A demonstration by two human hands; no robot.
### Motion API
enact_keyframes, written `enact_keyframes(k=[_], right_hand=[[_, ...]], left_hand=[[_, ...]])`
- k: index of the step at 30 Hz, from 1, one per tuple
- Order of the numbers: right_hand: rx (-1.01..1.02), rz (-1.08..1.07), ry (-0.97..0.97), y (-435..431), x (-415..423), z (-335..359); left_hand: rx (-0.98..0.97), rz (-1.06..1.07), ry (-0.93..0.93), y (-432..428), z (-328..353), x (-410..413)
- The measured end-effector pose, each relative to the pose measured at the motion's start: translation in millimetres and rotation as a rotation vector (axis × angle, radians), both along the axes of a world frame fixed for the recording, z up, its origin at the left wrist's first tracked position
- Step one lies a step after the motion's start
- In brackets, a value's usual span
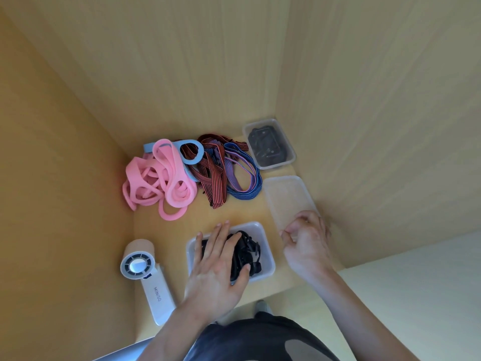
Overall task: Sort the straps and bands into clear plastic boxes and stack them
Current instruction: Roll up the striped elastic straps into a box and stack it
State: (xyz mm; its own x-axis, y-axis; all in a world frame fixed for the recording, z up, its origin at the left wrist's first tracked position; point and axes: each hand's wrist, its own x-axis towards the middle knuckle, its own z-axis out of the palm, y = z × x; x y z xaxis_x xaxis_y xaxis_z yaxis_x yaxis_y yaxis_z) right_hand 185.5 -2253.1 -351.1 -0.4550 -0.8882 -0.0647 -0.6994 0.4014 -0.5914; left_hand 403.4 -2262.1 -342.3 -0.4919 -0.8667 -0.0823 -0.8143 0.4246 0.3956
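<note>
Head view: much of the near clear plastic box (269, 259) is covered by the left hand (216, 261), so only part of the black straps (244, 254) inside it can be seen. The left hand is laid flat on those straps, fingers straight and spread, the thumb resting at the box's near side. The right hand (305, 238) is seen from the back, its fingers curled around the near edge of an empty clear container (286, 196). Whether this is a lid or a shallow box cannot be told, and the fingertips are partly hidden.

Beyond that container, far from both hands, a second clear plastic box (291, 149) is set in the corner. Its dark contents are too blurred to be named.

Ahead of the left hand, loose on the table (234, 212), a heap is piled: pink bands (158, 183) furthest to the left, a light blue band (192, 152) among them, red-and-black striped straps (213, 175) in the middle, and blue-and-purple striped straps (244, 178) nearest the right hand's container. Left of the left hand a white handheld fan (145, 272) is lying, its handle cut across by the forearm.
</note>
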Motion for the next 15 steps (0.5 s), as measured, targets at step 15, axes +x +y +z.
enact_keyframes(k=[15], right_hand=[[-0.372,0.048,0.007,15.9,-0.8,31.8]], left_hand=[[0.088,0.048,0.258,-2.2,10.5,1.7]])
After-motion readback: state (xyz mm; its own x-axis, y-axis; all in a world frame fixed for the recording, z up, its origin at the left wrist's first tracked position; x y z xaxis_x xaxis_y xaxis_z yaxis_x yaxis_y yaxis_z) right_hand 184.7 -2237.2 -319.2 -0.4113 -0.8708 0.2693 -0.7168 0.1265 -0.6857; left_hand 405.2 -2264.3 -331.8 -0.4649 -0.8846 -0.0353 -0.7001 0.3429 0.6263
